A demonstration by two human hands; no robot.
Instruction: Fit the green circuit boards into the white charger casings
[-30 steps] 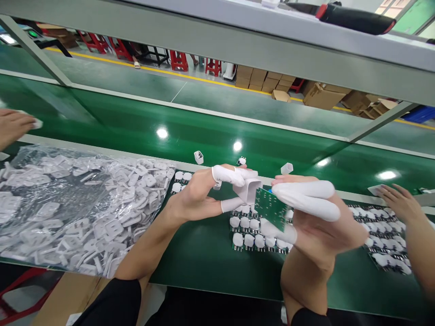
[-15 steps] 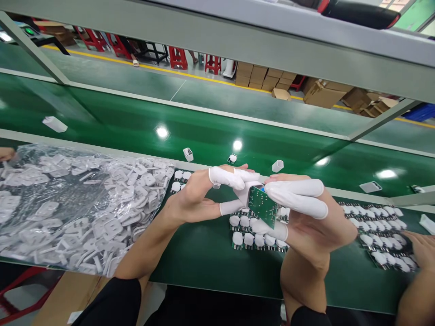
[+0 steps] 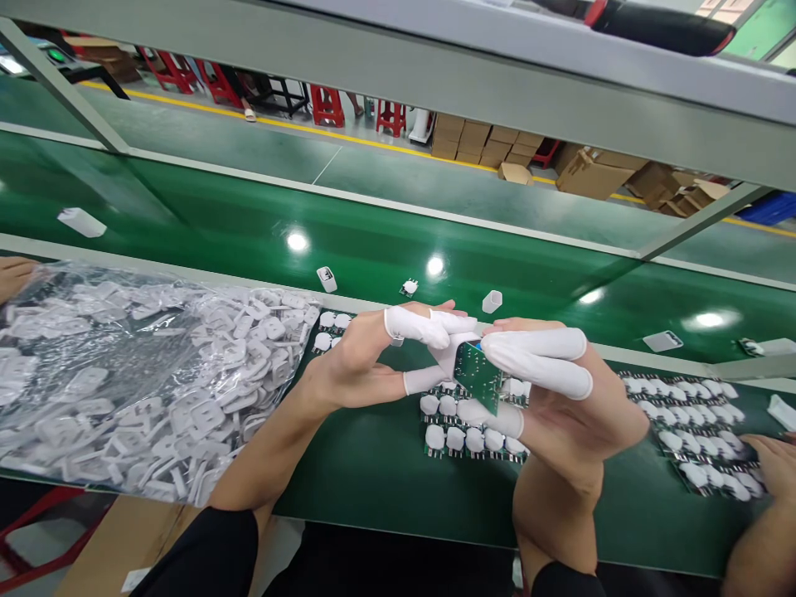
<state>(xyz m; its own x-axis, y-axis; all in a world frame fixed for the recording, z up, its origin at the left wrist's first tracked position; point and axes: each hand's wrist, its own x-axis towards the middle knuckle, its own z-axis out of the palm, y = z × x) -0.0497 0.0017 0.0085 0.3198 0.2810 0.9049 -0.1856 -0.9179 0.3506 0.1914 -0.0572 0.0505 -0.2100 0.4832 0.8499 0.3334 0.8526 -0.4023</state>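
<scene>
My left hand (image 3: 366, 356), with white finger cots on, grips a white plastic housing (image 3: 446, 356) between thumb and fingers. My right hand (image 3: 560, 390), also in finger cots, pinches a green circuit board (image 3: 478, 375) whose left end sits at the mouth of the housing. A bit of blue shows at the board's upper edge. How deep the board is in the housing is hidden. Below both hands, rows of circuit boards with white round tops (image 3: 455, 438) lie on the dark green table (image 3: 373, 464).
On the left lies a clear plastic bag (image 3: 143, 390) heaped with white plastic parts. More board rows (image 3: 696, 414) lie at right, near another person's hand (image 3: 777, 464). A green conveyor belt (image 3: 249, 232) behind carries white housings (image 3: 492, 301) and a loose board (image 3: 409, 288).
The circuit board has shifted slightly left toward the housing along with my right hand. The pieces on the conveyor belt have moved left. My left hand is nearly still.
</scene>
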